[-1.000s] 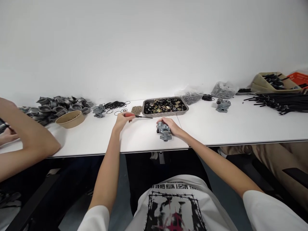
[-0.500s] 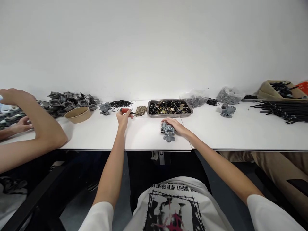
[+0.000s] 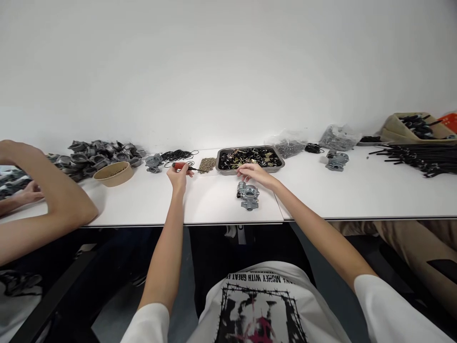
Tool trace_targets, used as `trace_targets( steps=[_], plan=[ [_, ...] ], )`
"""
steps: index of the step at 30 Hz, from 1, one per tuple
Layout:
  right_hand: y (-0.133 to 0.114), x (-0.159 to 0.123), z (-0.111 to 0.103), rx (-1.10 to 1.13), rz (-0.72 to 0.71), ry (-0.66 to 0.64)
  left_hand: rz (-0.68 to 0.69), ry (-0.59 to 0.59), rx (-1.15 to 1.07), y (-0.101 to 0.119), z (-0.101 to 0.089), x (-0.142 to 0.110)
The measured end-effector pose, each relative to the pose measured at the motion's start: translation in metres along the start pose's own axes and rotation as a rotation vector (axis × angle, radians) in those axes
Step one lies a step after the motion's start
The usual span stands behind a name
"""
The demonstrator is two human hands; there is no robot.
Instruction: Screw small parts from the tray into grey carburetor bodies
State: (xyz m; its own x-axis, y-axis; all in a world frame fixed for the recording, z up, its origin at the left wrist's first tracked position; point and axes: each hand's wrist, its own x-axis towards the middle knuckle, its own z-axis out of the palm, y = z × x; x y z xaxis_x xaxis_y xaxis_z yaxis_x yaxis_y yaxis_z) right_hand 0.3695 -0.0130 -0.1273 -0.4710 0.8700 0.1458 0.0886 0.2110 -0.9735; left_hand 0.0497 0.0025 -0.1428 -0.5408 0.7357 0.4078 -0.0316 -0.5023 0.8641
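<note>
A screwdriver point(image 3: 180, 166) with a red and black handle is gripped in my left hand point(image 3: 178, 177); its dark shaft points right, its tip by a small pile of brass-coloured screws point(image 3: 207, 165). My right hand point(image 3: 255, 174) is above the near edge of a metal tray point(image 3: 218, 166) heaped with small black and brass-coloured parts. Its fingers are curved and apart, with nothing visible in them. Just below that hand, a grey metal carburetor point(image 3: 249, 196) rests on the white table, apart from the fingers.
More carburetors stand at left point(image 3: 153, 163) and right point(image 3: 336, 161). Black rubber rings point(image 3: 176, 155), a tan bowl point(image 3: 114, 174) and piled grey castings point(image 3: 96, 155) lie left. Plastic bags of parts point(image 3: 291, 145) and black hoses point(image 3: 410, 156) are right. A co-worker's arm point(image 3: 60, 190) reaches in from the left.
My right hand has come off the carburetor and moved up to the tray's near edge. The carburetor stays on the table. My left hand keeps the screwdriver close to the screws.
</note>
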Motion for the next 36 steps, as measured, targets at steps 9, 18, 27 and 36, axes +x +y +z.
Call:
trace_targets(
  steps=[9,18,27,36],
  plan=[
    [0.012,0.026,0.007,0.038,0.086,-0.099,-0.089,-0.044,-0.125,0.006,-0.006,0.005],
    [0.027,0.032,0.013,-0.044,0.053,-0.093,-0.229,-0.376,-0.123,0.005,0.009,-0.012],
    [0.041,0.041,0.012,-0.135,0.002,-0.067,-0.239,-0.464,-0.124,0.005,0.012,-0.016],
    [0.039,0.037,0.01,-0.095,-0.064,-0.172,-0.239,-0.526,-0.165,0.012,0.014,-0.02]
  ],
)
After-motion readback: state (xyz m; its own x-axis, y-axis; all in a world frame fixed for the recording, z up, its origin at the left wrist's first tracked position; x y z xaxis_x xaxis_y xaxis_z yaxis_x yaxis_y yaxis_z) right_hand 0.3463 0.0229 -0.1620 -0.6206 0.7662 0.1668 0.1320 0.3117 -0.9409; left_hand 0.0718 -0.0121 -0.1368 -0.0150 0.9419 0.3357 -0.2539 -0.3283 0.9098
